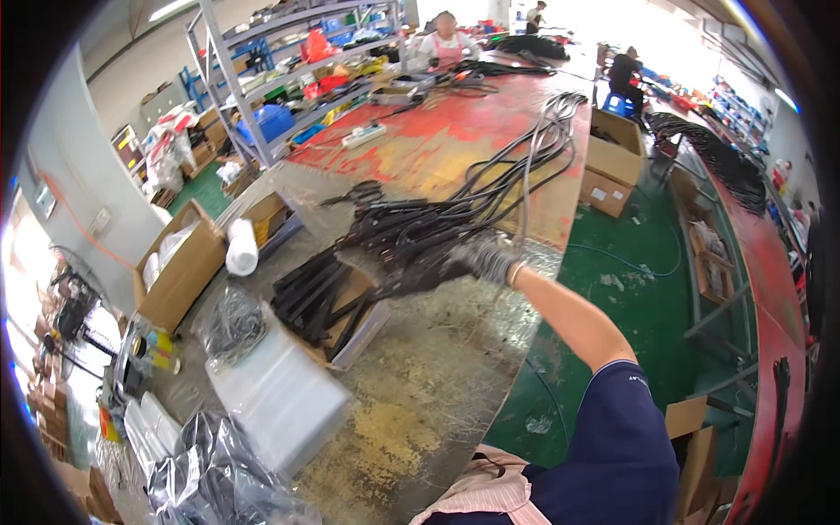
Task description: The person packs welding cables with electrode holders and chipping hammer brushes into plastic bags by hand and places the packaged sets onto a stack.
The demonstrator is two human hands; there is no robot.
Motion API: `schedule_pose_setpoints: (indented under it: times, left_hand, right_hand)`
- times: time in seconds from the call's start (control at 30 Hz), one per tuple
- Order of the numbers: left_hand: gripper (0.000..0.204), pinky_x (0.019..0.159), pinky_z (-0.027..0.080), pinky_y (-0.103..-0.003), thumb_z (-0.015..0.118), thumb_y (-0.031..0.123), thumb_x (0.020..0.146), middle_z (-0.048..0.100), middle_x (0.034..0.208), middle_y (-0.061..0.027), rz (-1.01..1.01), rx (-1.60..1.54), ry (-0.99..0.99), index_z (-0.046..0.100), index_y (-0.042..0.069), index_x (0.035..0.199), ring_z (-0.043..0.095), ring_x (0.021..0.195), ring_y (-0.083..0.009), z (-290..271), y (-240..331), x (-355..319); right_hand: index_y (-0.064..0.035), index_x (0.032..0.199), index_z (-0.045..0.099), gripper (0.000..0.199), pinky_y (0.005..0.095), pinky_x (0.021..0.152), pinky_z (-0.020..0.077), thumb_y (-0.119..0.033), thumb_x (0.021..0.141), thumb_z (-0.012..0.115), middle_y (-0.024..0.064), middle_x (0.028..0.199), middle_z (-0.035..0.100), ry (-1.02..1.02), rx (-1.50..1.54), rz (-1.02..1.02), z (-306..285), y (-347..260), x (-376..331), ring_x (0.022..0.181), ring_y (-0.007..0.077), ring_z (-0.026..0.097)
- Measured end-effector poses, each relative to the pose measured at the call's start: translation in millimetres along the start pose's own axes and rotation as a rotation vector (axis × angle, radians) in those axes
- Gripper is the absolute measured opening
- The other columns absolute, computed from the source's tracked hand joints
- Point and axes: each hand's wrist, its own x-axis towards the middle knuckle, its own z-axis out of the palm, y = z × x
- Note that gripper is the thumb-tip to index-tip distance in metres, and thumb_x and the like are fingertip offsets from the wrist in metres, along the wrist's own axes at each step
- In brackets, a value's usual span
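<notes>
My right hand [486, 262], in a grey glove with darkened fingers, reaches in from the right to the near edge of a bundle of black cables [411, 229]. Its fingers blend into the dark pile, so I cannot make out whether they grip anything. From the bundle, loose black and grey cable lengths [525, 157] trail toward the far right edge of the table. Black strips or tubes [306, 293] lie just left of the hand, partly over an open carton [374, 325]. Scissors with dark handles [357, 193] rest beyond the bundle. My left hand is out of view.
The worn table [411, 385] ends at my right above a green floor [612, 254]. Nearer left lie clear plastic sheets [276, 385], black plastic bags [219, 464], a white roll [242, 247] and a cardboard box [179, 276]. People sit at far benches; shelving [254, 87] stands left.
</notes>
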Motion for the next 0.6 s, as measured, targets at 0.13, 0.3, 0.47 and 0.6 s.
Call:
schedule_pose_setpoints:
  times: [0.13, 0.3, 0.47, 0.6]
  left_hand:
    - [0.059, 0.085, 0.047, -0.046, 0.069, 0.009, 0.069, 0.061, 0.098, -0.0157, 0.472, 0.087, -0.050, 0.053, 0.001, 0.126, 0.061, 0.088, -0.0257, 27.9, 107.5, 68.9]
    - [0.066, 0.086, 0.048, -0.045, 0.073, 0.018, 0.062, 0.064, 0.097, -0.0083, 0.380, -0.009, 0.054, 0.055, 0.002, 0.124, 0.061, 0.090, -0.0308, 66.2, 84.8, 39.6]
    - [0.052, 0.084, 0.050, -0.046, 0.062, 0.029, 0.090, 0.064, 0.111, -0.0222, 0.005, -0.424, -0.427, 0.050, 0.004, 0.134, 0.062, 0.097, -0.0398, 55.3, 68.4, 24.3]
    - [0.044, 0.079, 0.048, -0.029, 0.060, 0.012, 0.094, 0.063, 0.105, -0.0088, -0.223, -1.051, -0.486, 0.048, -0.002, 0.134, 0.059, 0.088, -0.0168, 66.1, 62.8, 20.7]
  right_hand:
    - [-0.0129, 0.134, 0.047, 0.050, 0.0417, 0.085, 0.0524, -0.012, 0.085, 0.058, 0.0141, 0.114, 0.063, -0.096, -0.211, -0.742, 59.9, -163.5, -56.2, 0.096, 0.0355, 0.063]
    - [-0.0187, 0.126, 0.051, 0.032, 0.0371, 0.050, 0.0509, -0.022, 0.094, 0.051, 0.0122, 0.080, 0.063, -0.405, -0.242, -0.535, 39.0, -292.2, -139.3, 0.069, 0.0256, 0.065]
    - [-0.0201, 0.127, 0.051, 0.036, 0.0344, 0.037, 0.0421, -0.033, 0.094, 0.051, 0.0053, 0.053, 0.050, 0.157, -0.437, -0.742, 56.4, -279.1, -143.4, 0.042, 0.0216, 0.056]
    - [-0.0175, 0.133, 0.049, 0.049, 0.0342, 0.047, 0.0426, -0.026, 0.085, 0.053, 0.0007, 0.064, 0.052, 0.365, -0.273, -1.061, 59.5, -325.3, -134.1, 0.057, 0.0170, 0.056]
